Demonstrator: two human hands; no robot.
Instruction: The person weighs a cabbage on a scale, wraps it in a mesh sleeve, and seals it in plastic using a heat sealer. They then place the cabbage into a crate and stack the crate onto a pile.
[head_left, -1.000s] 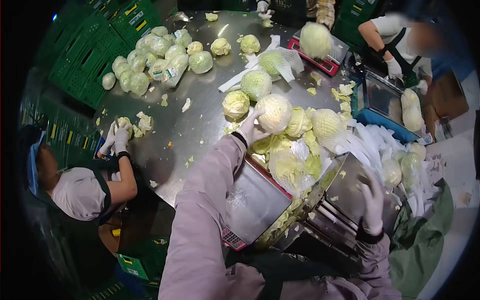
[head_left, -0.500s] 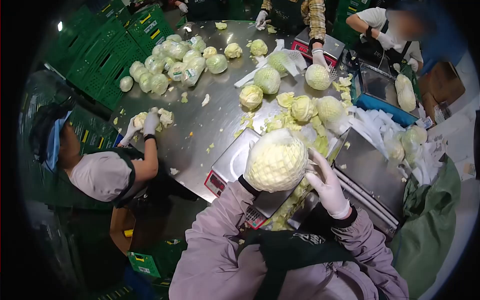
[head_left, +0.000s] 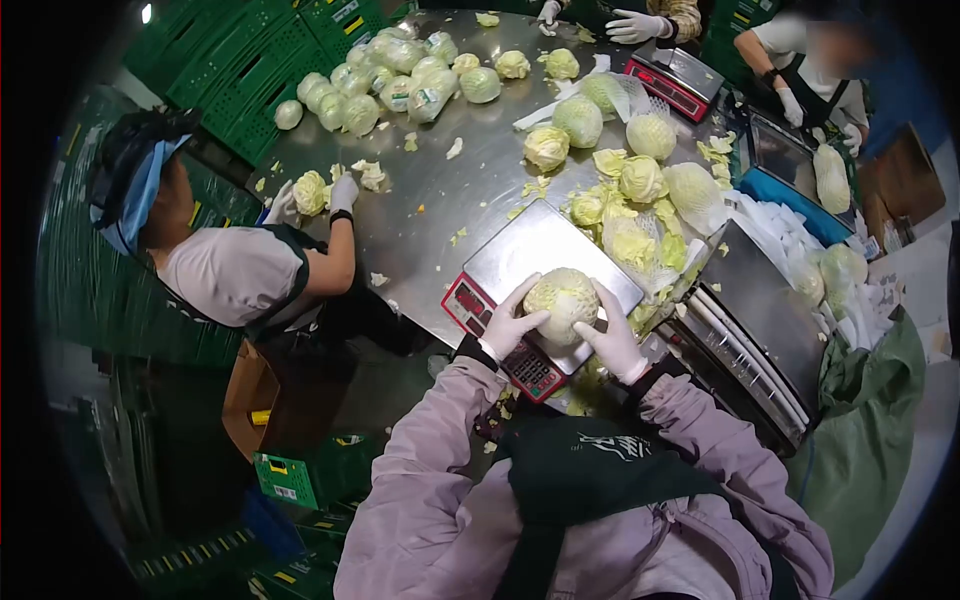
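A round cabbage (head_left: 562,303) in a white mesh net is held between my two gloved hands. Its left side is gripped by my left hand (head_left: 512,322), and my right hand (head_left: 615,338) presses on the opposite side, both thumbs on the near face. Directly beneath is the steel pan of a weighing scale (head_left: 535,240), overlapped by the cabbage in this view. The scale's red display panel (head_left: 468,300) and its keypad (head_left: 530,368) show left of and below my left hand. Loose cabbage leaves and a netted cabbage (head_left: 632,243) lie just beyond the pan.
Bagged cabbages (head_left: 395,92) are heaped at the table's far left. A roller wrapping machine (head_left: 765,330) stands to my right, near white netting (head_left: 770,240). One co-worker (head_left: 235,270) at left handles a cabbage; others stand across. A second scale (head_left: 670,85) sits at the back.
The netted cabbage has come down from near the camera to over the scale, and my right hand has closed against its side. Across the table, a co-worker's hand has left a netted cabbage.
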